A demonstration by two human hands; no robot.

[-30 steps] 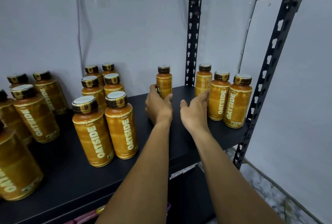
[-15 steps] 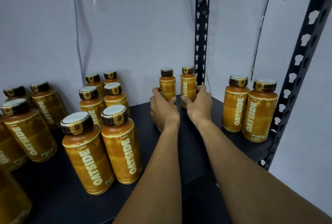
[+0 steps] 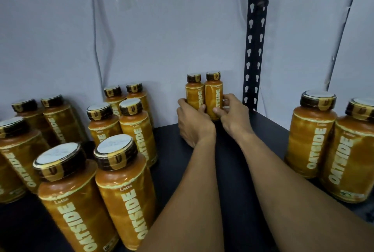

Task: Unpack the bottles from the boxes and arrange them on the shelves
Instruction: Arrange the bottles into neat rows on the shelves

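Two orange Oatside bottles with dark caps stand side by side at the back of the black shelf (image 3: 226,170), close to the wall. My left hand (image 3: 193,123) grips the left bottle (image 3: 193,93) low on its body. My right hand (image 3: 232,115) grips the right bottle (image 3: 214,94), fingers curled round its lower half. Both bottles are upright and touch each other. Their bases are hidden behind my hands.
Several more Oatside bottles stand in rows on the left (image 3: 125,201). Two bottles (image 3: 311,136) stand at the right edge. A black perforated upright (image 3: 254,49) rises behind the held pair, against a grey wall. A strip of bare shelf runs under my forearms.
My right hand took a bottle from the right group and slid it left beside the one in my left hand. The camera has moved closer to the shelf.
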